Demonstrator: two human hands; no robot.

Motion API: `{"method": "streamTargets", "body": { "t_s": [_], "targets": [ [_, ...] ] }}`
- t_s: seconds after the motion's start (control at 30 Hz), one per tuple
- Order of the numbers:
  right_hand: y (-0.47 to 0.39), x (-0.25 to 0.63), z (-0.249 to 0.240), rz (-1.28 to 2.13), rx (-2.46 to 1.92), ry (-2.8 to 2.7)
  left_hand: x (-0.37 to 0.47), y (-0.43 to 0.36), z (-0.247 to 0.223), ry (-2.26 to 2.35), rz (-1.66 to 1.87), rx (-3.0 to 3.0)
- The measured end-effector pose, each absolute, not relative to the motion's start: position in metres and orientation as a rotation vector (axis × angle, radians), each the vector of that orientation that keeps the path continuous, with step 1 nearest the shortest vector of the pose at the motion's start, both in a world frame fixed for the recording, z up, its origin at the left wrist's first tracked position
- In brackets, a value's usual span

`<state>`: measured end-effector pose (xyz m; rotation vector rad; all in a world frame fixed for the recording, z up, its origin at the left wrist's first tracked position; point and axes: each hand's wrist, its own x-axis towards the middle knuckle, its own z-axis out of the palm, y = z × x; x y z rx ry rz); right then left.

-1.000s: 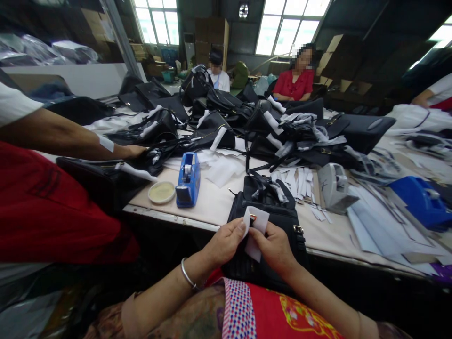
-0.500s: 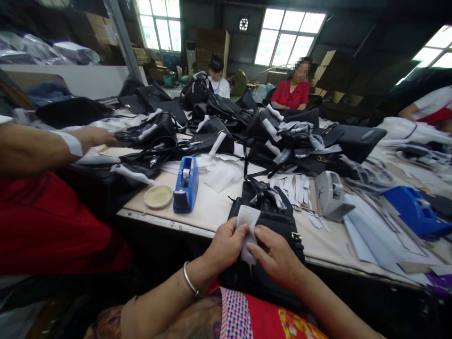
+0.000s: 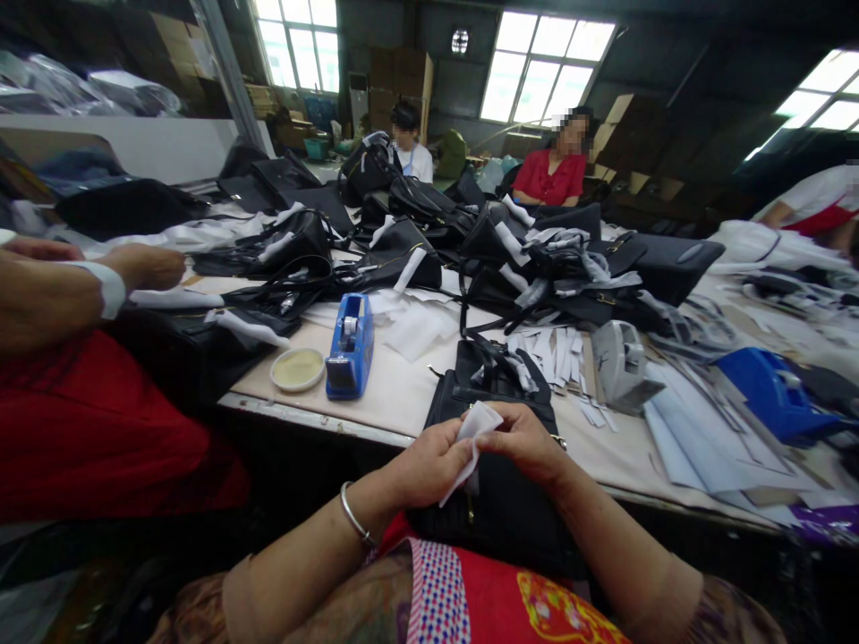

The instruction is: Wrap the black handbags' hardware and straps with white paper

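Observation:
My left hand [image 3: 433, 461] pinches a folded white sheet [image 3: 478, 422], thin like foam wrap or paper, between thumb and fingers. From the other side my right hand [image 3: 527, 440] grips the same sheet, its thumb pressed on the fold. Both hands are closed and nearly touch. Behind and beneath them lies a black bag [image 3: 449, 389] at the table's front edge, partly over my lap. Its handles have clear or white wrapping on them. The hands cover part of its front.
Left of the bag stand a blue tape dispenser [image 3: 350, 347] and a shallow round dish [image 3: 297, 369]. A grey tape dispenser [image 3: 624, 367], paper strips [image 3: 554, 360] and another blue dispenser [image 3: 771, 394] are rightward. Black bags [image 3: 409, 246] pile up behind. A co-worker's arm [image 3: 60, 291] reaches in at left.
The white sheet, upright and flatter before, is now tilted and folded more tightly between my hands. My right hand has closed further around it. The co-worker's hand at left has drawn back leftward.

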<state>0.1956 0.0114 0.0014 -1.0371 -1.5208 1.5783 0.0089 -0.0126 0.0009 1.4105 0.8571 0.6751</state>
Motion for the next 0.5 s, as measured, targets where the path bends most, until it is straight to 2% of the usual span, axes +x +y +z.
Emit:
{"method": "streamTargets", "body": {
  "t_s": [0.13,0.3,0.4,0.5],
  "targets": [
    [0.004,0.195,0.004,1.495,-1.139,-1.461,0.007,-0.009,0.005,0.860,0.710,1.659],
    [-0.006,0.192,0.000,1.343,-1.220,-1.426,0.009,-0.011,-0.002,0.649,0.569,1.169],
    [-0.006,0.191,-0.006,1.167,-1.275,-1.516,0.014,-0.013,-0.003,0.798,0.624,1.245],
    [-0.005,0.198,-0.008,1.187,-1.227,-1.496,0.018,-0.013,-0.001,1.025,0.713,1.544]
  ]
}}
